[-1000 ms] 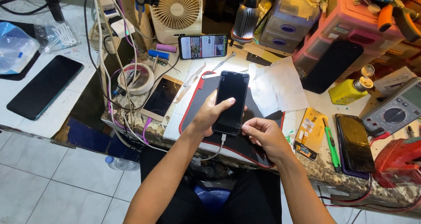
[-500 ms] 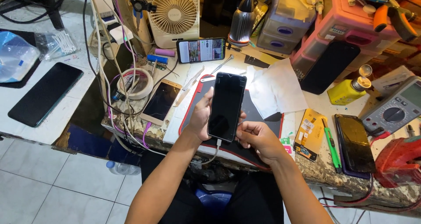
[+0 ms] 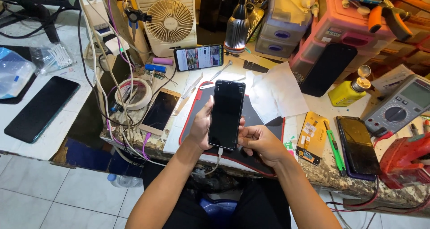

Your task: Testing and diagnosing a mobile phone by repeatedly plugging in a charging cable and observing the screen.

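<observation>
Fingers of the left hand (image 3: 202, 128) clasp the dark phone (image 3: 227, 114) over the mat (image 3: 264, 121); right hand (image 3: 262, 144) steadies its lower edge, best kept clear of the cable (image 3: 217, 159).

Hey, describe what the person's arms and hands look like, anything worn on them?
Both forearms are bare right to the bottom edge of the picture, with no sleeves showing. The left hand and the right hand wear no gloves. No watch, bracelet or ring shows on the visible sides. Fingernails look short and unpainted, though they are small in the frame.
</observation>
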